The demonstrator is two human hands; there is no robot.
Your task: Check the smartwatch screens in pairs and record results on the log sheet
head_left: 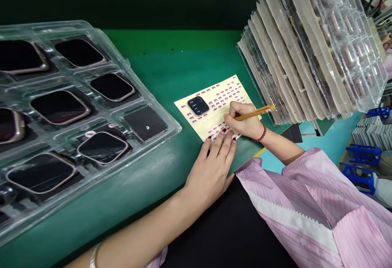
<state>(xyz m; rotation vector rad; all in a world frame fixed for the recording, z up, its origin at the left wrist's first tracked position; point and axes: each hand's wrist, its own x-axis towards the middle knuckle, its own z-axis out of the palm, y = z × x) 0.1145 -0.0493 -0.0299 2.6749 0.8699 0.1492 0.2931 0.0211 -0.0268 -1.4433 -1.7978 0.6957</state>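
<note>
My left hand (214,158) lies flat with fingers stretched out, its fingertips on the lower edge of a cream sheet (225,119) dotted with small red stickers. My right hand (248,121) is closed around a yellow pen (255,113), its pen tip hidden by my fingers. This hand rests on the right part of the sheet. On the sheet's left part lies a square smartwatch (198,105) without a strap, its dark screen showing small white text too small to read.
To the left, a clear plastic tray (156,113) holds several square watches (104,147) in compartments; one compartment shows a dark pad (145,124) with a small sticker. Stacked clear trays (294,52) rise at the right. Blue stools (358,178) stand beyond the table edge.
</note>
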